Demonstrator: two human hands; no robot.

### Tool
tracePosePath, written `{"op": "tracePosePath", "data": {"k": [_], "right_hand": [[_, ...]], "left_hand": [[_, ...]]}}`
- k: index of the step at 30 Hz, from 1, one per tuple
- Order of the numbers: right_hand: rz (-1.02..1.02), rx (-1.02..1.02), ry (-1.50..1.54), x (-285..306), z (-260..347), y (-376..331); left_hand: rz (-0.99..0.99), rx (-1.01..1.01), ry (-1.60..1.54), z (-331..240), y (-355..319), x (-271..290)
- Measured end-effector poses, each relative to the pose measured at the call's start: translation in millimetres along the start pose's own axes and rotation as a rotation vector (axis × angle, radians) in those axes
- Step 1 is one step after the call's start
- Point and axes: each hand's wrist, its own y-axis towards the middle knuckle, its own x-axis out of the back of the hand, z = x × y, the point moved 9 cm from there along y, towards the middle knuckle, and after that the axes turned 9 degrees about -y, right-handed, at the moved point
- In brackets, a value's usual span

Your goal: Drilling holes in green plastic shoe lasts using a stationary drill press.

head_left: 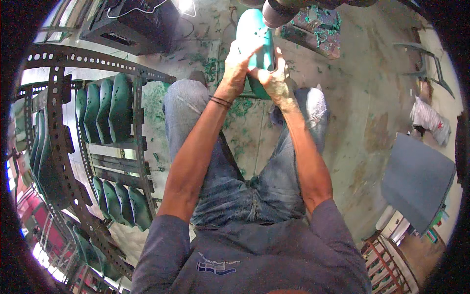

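A green shoe last [249, 28] is held out in front of me, above and between my knees, its broad end pointing away. My left hand [237, 68] is closed around its left side. My right hand [275, 81] grips the nearer right side, with the thumb across it. A few small dark holes show on the last's upper face. Right beside its far right side is a dark, rounded machine part [278, 13]; whether the two touch I cannot tell. Strong light washes out part of the last and the left fingers.
On the left, a perforated metal rack [58, 93] carries several green shoe lasts [104, 110]. A black box-shaped unit [132, 29] stands at the far left. Green shavings lie across the floor and over a block-like base [320, 32]. To the right are a grey board [418, 181] and a white cloth [431, 120].
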Motion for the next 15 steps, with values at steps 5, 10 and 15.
{"op": "tracePosePath", "data": {"k": [5,10,15], "right_hand": [[0.104,-0.100,0.071,12,17,-4],[0.355,-0.419,0.384,1,13,-10],[0.325,-0.452,0.347,3,5,-9]], "left_hand": [[-0.163,-0.089,0.210,-20,3,17],[-0.188,-0.527,0.706,-43,6,23],[-0.191,-0.121,0.228,-21,14,34]]}}
